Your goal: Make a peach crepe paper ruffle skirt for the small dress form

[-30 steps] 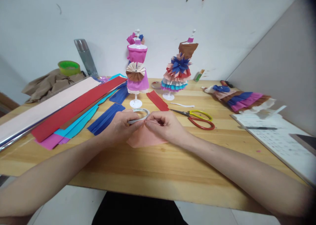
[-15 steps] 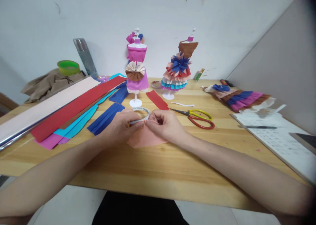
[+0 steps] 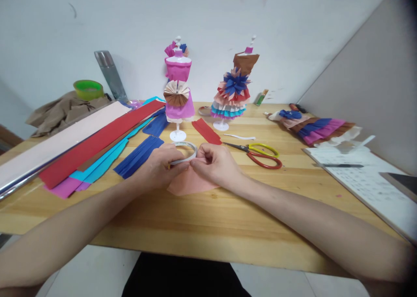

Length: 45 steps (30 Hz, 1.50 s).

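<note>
Pinching pink paper [image 3: 193,181] just below the frame's middle, my right hand [image 3: 216,163] had its fingers close together, while my left hand [image 3: 159,164] held the tape roll [image 3: 186,159]; this was maybe the edge-bunching step, and the next move likely needed small, careful squeezes

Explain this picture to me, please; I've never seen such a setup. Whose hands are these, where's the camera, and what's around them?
There's no machine: these are a person's bare hands, filmed by one head-worn camera looking forward and down. The left hand holds a white tape roll; the right hand pinches the edge of a pink sheet. On the wooden table, scissors lie to the right and blue strips to the left. Farther back stand a pink-dressed form and a brown-topped form.
</note>
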Available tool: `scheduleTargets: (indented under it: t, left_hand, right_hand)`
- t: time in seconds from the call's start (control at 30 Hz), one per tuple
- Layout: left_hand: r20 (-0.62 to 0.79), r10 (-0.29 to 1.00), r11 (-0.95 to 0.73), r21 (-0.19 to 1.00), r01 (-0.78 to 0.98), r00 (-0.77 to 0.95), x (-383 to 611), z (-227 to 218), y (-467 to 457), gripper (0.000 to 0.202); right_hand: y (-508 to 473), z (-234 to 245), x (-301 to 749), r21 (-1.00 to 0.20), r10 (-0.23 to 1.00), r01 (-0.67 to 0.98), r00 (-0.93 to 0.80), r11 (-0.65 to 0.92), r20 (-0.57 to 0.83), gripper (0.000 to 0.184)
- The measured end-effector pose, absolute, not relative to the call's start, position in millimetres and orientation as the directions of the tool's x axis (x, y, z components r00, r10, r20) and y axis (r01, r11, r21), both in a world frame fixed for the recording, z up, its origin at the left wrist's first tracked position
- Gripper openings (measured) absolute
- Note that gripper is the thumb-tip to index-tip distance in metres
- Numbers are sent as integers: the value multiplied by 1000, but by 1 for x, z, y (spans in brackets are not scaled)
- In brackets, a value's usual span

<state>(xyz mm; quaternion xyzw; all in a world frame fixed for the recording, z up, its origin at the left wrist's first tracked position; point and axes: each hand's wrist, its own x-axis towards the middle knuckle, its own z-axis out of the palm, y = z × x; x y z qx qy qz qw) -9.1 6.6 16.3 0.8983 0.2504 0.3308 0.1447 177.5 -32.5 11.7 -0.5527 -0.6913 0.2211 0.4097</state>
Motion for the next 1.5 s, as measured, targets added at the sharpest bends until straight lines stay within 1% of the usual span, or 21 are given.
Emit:
scheduleTargets:
  t: [0.1, 0.17, 0.27, 0.37, 0.43, 0.5, 0.53, 0.6, 0.63, 0.7, 0.77, 0.83, 0.87, 1.03, 1.13, 1.23, 1.3, 1.33, 1.37, 1.43, 1.5]
  left_hand:
    - [531, 530, -844, 409, 348, 661, -9, 19, 6, 36]
    - [537, 481, -872, 377, 314, 693, -9, 20, 7, 35]
    - [535, 417, -903, 338, 267, 734, -9, 19, 10, 31]
    - [574, 469, -882, 346, 320, 671, -11, 17, 14, 21]
    - [622, 553, -833, 394, 389, 554, -12, 17, 17, 40]
    - [615, 675, -736, 521, 432, 408, -12, 18, 19, 59]
    - [579, 742, -670, 610, 423, 340, -12, 18, 20, 65]
    - [435, 859, -507, 795, 333, 269, -11, 19, 20, 76]
    - [337, 902, -407, 874, 267, 271, -10, 19, 19, 78]
    - [103, 922, -173, 972, 158, 373, -8, 18, 16, 75]
    - [-67, 857, 8, 993, 117, 512, -6, 19, 11, 58]
    - [-136, 814, 76, 989, 129, 564, -4, 19, 4, 37]
    - [-148, 811, 80, 986, 144, 565, -2, 19, 2, 31]
    - [-159, 866, 49, 970, 236, 475, 1, 18, 3, 27]
    - [-219, 876, 87, 949, 304, 430, 2, 17, 9, 28]
    - [-291, 837, 101, 914, 392, 463, 0, 17, 15, 24]
    - [-257, 831, 21, 901, 434, 494, -2, 19, 18, 22]
    - [-192, 856, -44, 898, 439, 480, -4, 21, 19, 22]
    - [-90, 895, -119, 895, 430, 436, -6, 24, 20, 24]
    - [181, 940, -290, 871, 396, 291, -11, 29, 21, 26]
    - [428, 876, -482, 786, 387, 223, -15, 33, 21, 26]
  right_hand:
    - [-33, 12, 179, -774, 945, 562, -44, 291, 324, 11]
    - [-33, 11, 180, -768, 941, 550, -123, 328, 314, 17]
    - [-31, 10, 181, -761, 927, 529, -228, 374, 297, 9]
    - [-30, 11, 182, -797, 939, 496, -171, 345, 299, 10]
    - [-29, 13, 182, -837, 948, 448, -102, 314, 301, 13]
    - [-28, 15, 183, -874, 955, 391, -44, 287, 293, 16]
    - [-27, 16, 183, -889, 957, 367, -15, 275, 290, 17]
    - [-25, 18, 185, -904, 957, 340, 35, 259, 287, 20]
    - [-23, 18, 186, -906, 954, 336, 61, 258, 295, 21]
    - [-20, 19, 188, -903, 943, 337, 103, 268, 318, 21]
    - [-18, 19, 190, -901, 935, 338, 126, 274, 332, 20]
    - [-17, 19, 191, -905, 933, 326, 138, 273, 331, 18]
    - [-16, 20, 192, -909, 933, 313, 143, 274, 330, 18]
    - [-17, 23, 193, -951, 955, 197, 132, 237, 265, 24]
    - [-17, 24, 193, -964, 966, 153, 107, 219, 237, 26]
    - [-16, 23, 194, -965, 966, 146, 109, 218, 235, 25]
    - [-14, 22, 196, -964, 964, 153, 124, 217, 237, 26]
    - [-13, 21, 196, -962, 963, 164, 123, 219, 240, 26]
    - [-12, 20, 197, -957, 963, 183, 114, 223, 246, 25]
    - [-11, 18, 197, -941, 962, 244, 78, 236, 262, 24]
    - [-13, 17, 196, -915, 961, 315, 28, 253, 276, 22]
